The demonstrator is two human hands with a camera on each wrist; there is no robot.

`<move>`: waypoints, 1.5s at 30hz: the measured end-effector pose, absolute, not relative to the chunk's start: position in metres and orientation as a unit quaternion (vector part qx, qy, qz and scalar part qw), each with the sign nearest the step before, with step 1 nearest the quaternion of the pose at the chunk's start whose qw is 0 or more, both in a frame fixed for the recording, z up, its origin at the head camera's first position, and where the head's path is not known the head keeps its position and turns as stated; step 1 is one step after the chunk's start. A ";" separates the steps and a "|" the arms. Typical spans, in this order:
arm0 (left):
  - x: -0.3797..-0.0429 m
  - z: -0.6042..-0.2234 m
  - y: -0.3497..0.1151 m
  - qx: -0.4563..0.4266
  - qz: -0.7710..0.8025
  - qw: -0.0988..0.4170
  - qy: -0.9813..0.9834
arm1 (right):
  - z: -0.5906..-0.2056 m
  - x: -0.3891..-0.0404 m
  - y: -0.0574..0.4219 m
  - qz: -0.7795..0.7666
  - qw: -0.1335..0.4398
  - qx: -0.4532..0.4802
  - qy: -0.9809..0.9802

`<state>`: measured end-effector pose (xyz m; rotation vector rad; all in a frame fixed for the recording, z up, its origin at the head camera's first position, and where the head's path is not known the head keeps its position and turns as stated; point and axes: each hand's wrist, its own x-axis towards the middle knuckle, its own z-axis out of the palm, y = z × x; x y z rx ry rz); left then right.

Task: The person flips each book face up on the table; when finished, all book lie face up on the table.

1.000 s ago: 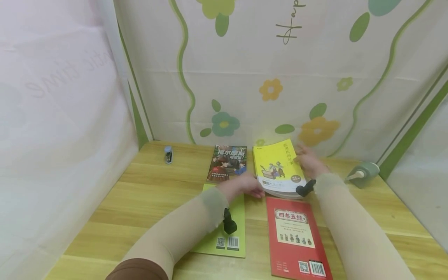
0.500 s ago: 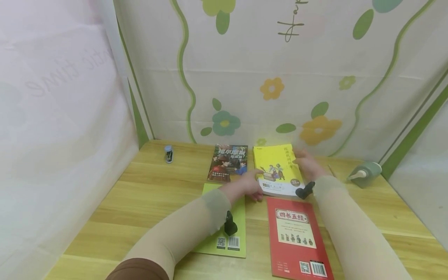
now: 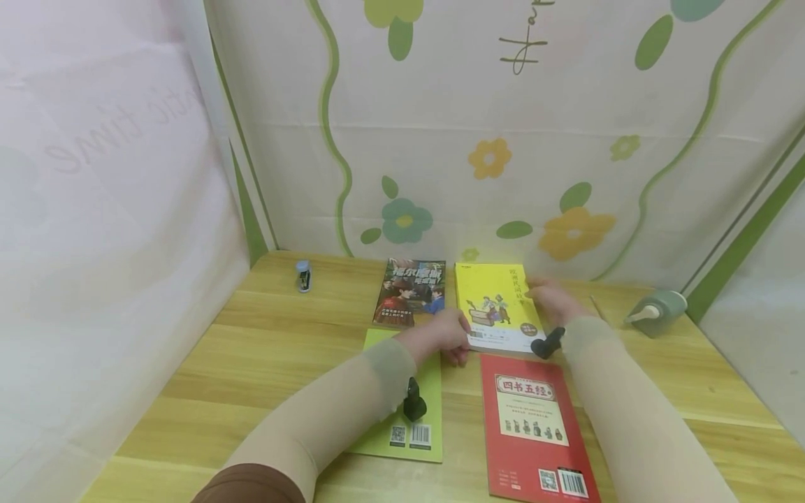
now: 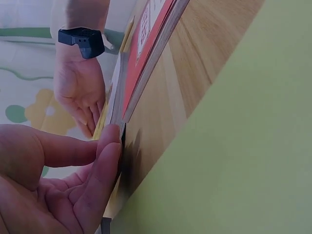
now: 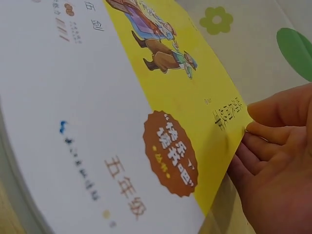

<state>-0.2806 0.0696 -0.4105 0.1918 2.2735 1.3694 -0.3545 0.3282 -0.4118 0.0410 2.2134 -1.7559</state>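
A yellow-and-white paperback book [image 3: 487, 290] lies at the back of the table, its cover with cartoon figures facing up. At its lower left corner is my left hand [image 3: 448, 331]; in the left wrist view its thumb and finger tips come together at the book's page edge [image 4: 117, 92]. My right hand [image 3: 555, 302] holds the right edge. In the right wrist view the thumb [image 5: 273, 109] lies at the cover's edge, with the other fingers beside and below it. How far those fingers reach under the book is hidden.
A comic-style book [image 3: 409, 293] lies left of the yellow one. Nearer are a green book [image 3: 421, 391], partly under my left arm, and a red book [image 3: 534, 426]. A small blue-capped container [image 3: 303, 276] stands at left; a grey-green bottle [image 3: 657, 311] lies at right, near the cloth wall [image 3: 428, 168].
The yellow book has straightened and settled flatter on the table. My left index finger, stretched over its cover half a second ago, has drawn back to the corner. My right hand has stayed at the right edge.
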 end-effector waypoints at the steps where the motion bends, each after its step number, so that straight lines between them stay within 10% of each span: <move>1: -0.281 -0.411 0.070 0.067 0.498 0.236 0.832 | -0.412 -0.354 0.329 -0.610 0.160 0.016 0.776; 22: -0.290 -0.390 0.065 0.069 0.496 0.203 0.841 | -0.382 -0.356 0.326 -0.510 0.120 -0.042 0.851; 34: -0.280 -0.344 -0.031 0.133 0.539 0.160 0.816 | -0.321 -0.337 0.265 -0.462 0.086 -0.144 0.871; 45: -0.233 -0.377 -0.108 0.061 0.535 0.177 0.824 | -0.363 -0.294 0.190 -0.270 0.131 -0.243 0.922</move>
